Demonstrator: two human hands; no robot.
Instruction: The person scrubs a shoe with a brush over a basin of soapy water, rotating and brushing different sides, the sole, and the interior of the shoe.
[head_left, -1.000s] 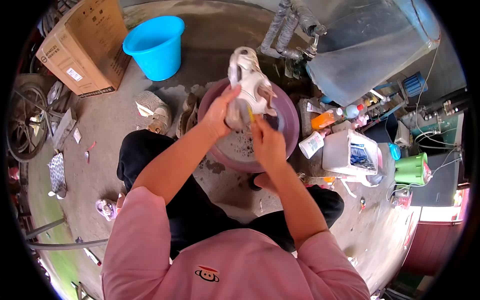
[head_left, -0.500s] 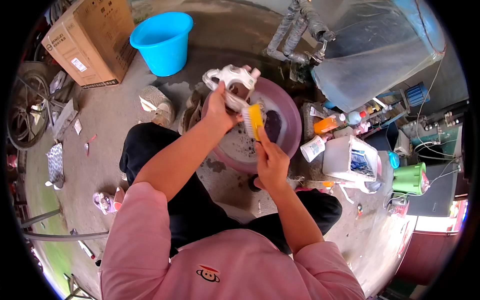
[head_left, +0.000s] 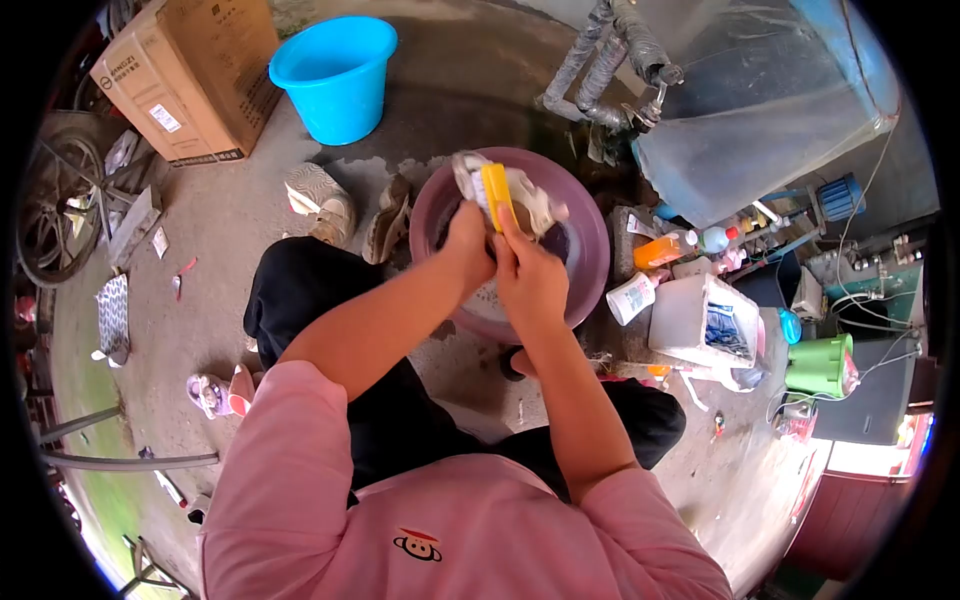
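Note:
My left hand [head_left: 467, 243] is closed around a pale shoe [head_left: 541, 203], which is tilted and slightly blurred above the basin. A yellow scrubbing brush [head_left: 495, 188] is gripped in my right hand [head_left: 530, 278], its white bristles turned left against the shoe. Both hands are close together, and my fingers hide part of the shoe. Below them sits a pinkish-purple basin [head_left: 592, 265] of sudsy water, with something dark in it, mostly covered by my hands.
Left of the basin are a brown shoe [head_left: 387, 220] and another shoe [head_left: 322, 200]. Behind stand a blue bucket [head_left: 335, 95] and a cardboard box [head_left: 190, 85]. On the right are an orange bottle [head_left: 660, 250], a white bottle [head_left: 630, 298] and a white tub [head_left: 680, 320].
The shoe has turned and dropped lower over the basin. My right hand has brought the brush up and left onto it, and my hands are now closer together.

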